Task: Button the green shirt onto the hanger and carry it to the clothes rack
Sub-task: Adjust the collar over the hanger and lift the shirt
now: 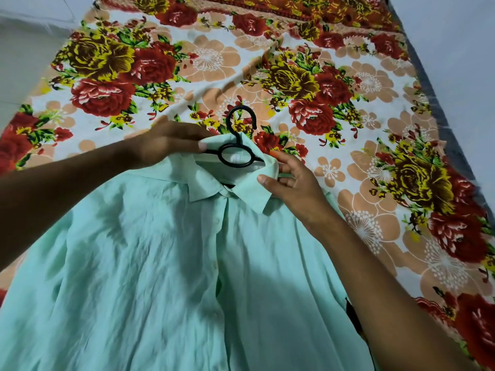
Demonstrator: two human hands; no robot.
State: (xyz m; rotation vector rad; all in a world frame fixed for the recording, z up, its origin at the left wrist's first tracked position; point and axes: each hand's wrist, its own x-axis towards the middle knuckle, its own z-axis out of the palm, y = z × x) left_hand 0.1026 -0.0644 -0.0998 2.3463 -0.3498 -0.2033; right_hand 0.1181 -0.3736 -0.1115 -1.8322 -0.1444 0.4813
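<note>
The green shirt (166, 277) lies front-up on a flowered bedsheet (375, 84), its front closed down the button line and its collar toward the far end of the bed. A black hanger (235, 153) sits inside the neck, its hook pointing away over the sheet. The left hand (166, 145) grips the left side of the collar, fingers curled over the cloth beside the hanger's ring. The right hand (292, 180) pinches the right collar edge between thumb and forefinger, the other fingers loosely spread.
</note>
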